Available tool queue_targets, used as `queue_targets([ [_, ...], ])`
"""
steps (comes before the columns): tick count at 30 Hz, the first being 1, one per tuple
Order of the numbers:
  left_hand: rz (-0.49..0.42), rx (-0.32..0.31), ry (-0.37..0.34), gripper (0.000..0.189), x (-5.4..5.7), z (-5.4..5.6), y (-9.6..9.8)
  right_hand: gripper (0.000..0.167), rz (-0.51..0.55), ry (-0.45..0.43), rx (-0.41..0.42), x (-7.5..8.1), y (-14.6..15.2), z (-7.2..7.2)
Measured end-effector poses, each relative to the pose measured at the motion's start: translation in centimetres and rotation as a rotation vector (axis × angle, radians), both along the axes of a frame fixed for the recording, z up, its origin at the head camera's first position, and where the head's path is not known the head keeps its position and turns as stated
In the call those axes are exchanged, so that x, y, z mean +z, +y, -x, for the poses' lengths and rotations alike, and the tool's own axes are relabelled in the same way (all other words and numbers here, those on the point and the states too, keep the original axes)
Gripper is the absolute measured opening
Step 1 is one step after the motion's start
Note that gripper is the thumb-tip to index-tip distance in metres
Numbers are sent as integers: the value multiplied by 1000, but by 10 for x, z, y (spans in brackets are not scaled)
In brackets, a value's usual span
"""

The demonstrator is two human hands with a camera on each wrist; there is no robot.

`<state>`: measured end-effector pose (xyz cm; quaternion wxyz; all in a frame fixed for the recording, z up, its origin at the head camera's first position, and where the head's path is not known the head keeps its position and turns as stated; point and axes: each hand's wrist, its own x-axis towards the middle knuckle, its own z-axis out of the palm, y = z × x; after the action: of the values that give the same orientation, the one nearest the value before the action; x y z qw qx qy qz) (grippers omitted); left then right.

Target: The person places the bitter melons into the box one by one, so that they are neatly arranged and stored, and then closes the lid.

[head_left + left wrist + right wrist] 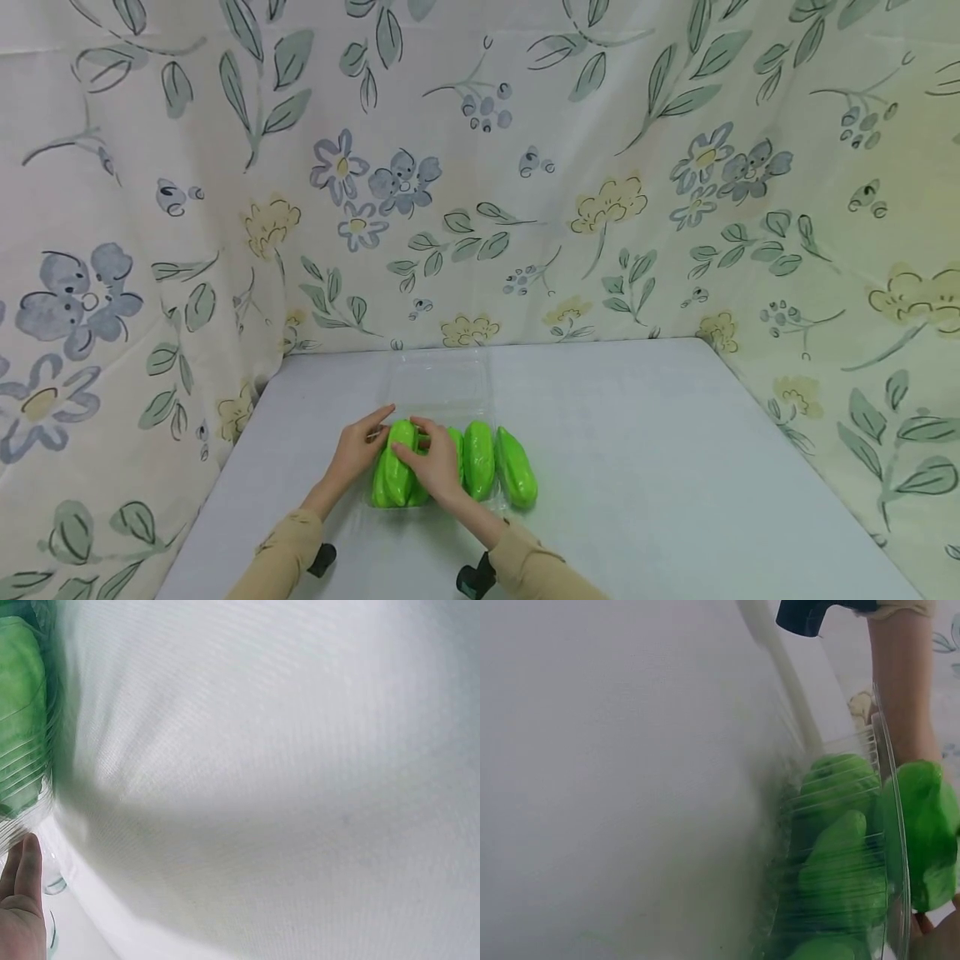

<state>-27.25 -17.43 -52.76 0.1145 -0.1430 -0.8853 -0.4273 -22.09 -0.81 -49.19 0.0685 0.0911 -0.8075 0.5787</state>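
A clear plastic box (901, 847) with ribbed walls holds several glossy, bright green oblong pieces (844, 859), vegetable-like in shape. My right hand (439, 471) grips one green oblong piece (402, 479) at the box's left side, thumb on its near face and fingers at its far end. In the right wrist view this piece overlaps the rim, above the others. My left hand (356, 452) is at the box's left edge, fingertips close to the gripped piece. The left wrist view shows straight left fingers (28, 870) against the ribbed wall.
Behind the box lies its clear lid (438, 379), folded back flat. One more green piece (517, 471) lies just right of the box on the white table (637, 467). A floral curtain (480, 167) hangs around the table's back and sides.
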Motion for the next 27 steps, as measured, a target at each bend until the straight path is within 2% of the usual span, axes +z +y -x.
queue_targets([
  [11,6,3,-17,41,2,0,0,51,39,11,4,-1,6,-6],
  [27,14,8,-10,41,1,-1,-1,50,40,7,11,2,5,-12],
])
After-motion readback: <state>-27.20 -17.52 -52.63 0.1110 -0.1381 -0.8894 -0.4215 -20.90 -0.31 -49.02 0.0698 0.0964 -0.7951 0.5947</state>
